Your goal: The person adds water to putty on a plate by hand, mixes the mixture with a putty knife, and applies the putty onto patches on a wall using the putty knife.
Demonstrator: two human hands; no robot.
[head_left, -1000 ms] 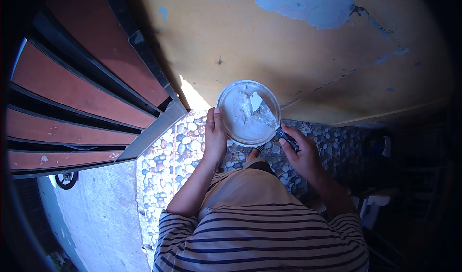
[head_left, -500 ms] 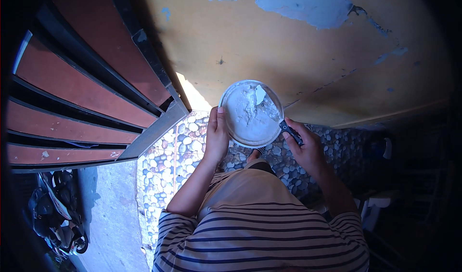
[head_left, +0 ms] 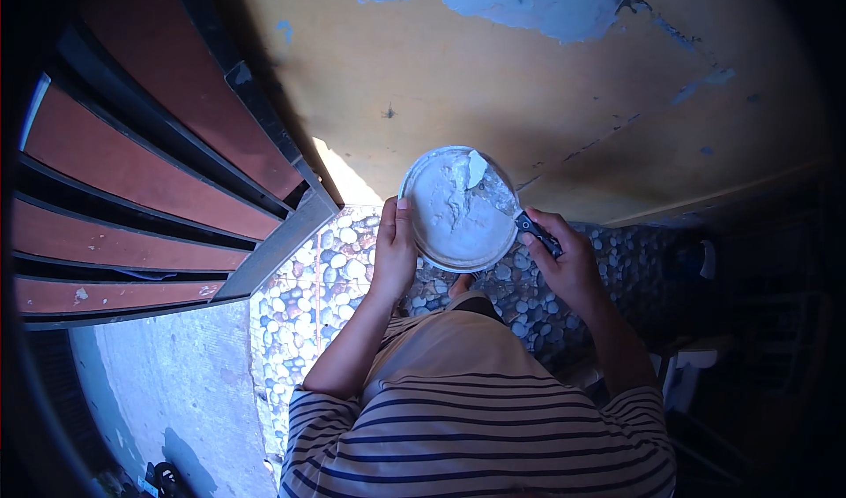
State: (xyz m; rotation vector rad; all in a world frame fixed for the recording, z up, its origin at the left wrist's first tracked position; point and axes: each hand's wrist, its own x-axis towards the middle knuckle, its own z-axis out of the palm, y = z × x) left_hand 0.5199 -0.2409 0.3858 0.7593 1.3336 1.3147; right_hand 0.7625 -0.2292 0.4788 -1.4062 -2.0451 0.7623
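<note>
1. The left hand (head_left: pixel 395 253) grasps the rim of a round tray (head_left: pixel 430 216) at the tray's nine o'clock, thumb over the edge
2. The right hand (head_left: pixel 564 256), just outside the tray's four o'clock, is curled round the dark handle of a putty knife (head_left: pixel 530 227)
3. The tray, held up before the body, sits just off the middle of the view, toward one o'clock
4. The putty knife's smeared blade lies over the tray, pointing to eleven o'clock, with a pale lump near its tip
5. White paste (head_left: pixel 457 196) coats the tray, a rough ridge running from twelve o'clock past the centre
6. A striped shirt (head_left: pixel 476 436) fills six o'clock, with a bare foot (head_left: pixel 460 285) showing just under the tray
7. Pebble-patterned flooring (head_left: pixel 348 269) spreads beneath
8. Reddish slatted panels (head_left: pixel 141 198) stand from nine to eleven o'clock, grey paving (head_left: pixel 189 357) at eight
9. A yellowish wall (head_left: pixel 397 75) spans twelve to two o'clock, bearing a pale patch (head_left: pixel 529 0) near the top
</note>
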